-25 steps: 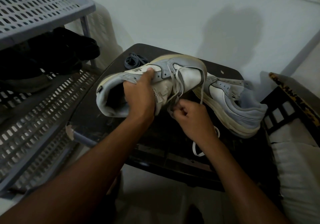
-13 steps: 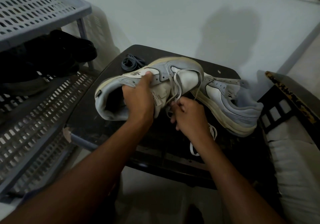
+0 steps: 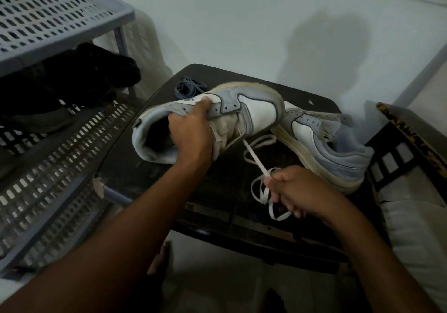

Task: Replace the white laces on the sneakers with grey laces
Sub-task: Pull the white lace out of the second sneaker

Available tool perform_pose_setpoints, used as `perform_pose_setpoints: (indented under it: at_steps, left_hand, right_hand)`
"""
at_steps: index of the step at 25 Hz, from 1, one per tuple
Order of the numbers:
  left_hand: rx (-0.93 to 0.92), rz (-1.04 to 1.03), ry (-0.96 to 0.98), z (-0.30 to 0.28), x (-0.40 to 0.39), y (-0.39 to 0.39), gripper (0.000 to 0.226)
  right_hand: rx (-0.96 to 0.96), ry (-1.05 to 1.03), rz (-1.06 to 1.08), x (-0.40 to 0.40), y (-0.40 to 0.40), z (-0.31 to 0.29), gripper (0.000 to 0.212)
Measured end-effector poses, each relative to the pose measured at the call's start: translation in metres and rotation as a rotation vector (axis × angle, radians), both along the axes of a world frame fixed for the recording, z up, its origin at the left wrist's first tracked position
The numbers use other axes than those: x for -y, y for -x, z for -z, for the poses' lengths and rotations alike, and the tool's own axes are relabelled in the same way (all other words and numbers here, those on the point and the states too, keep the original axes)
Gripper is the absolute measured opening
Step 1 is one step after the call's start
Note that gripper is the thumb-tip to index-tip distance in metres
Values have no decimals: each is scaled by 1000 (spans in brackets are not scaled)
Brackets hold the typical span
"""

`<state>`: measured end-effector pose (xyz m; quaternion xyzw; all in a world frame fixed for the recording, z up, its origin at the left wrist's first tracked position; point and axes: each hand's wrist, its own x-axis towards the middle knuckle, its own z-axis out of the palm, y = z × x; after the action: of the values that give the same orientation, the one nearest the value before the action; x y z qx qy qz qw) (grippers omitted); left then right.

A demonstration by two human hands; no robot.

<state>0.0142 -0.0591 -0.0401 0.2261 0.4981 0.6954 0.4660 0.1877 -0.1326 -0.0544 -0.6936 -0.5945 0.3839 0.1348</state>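
Left grip: sneaker | right grip: white lace

Grey laces partly behind sneaker

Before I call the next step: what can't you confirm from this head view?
- Eyelets of the held sneaker: whether the white lace still threads others, hidden by the left hand and tongue.
- Second sneaker: lacing faces away.
- Grey laces: count unclear, bundled and dim.
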Motion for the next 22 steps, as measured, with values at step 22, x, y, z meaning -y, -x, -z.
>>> perform_pose_setpoints:
  at_steps: [22]
  left_hand:
    - [-131,95,63,11,7,-28,11]
  right_hand:
    - [-408,-274,232,-35,21,24,33]
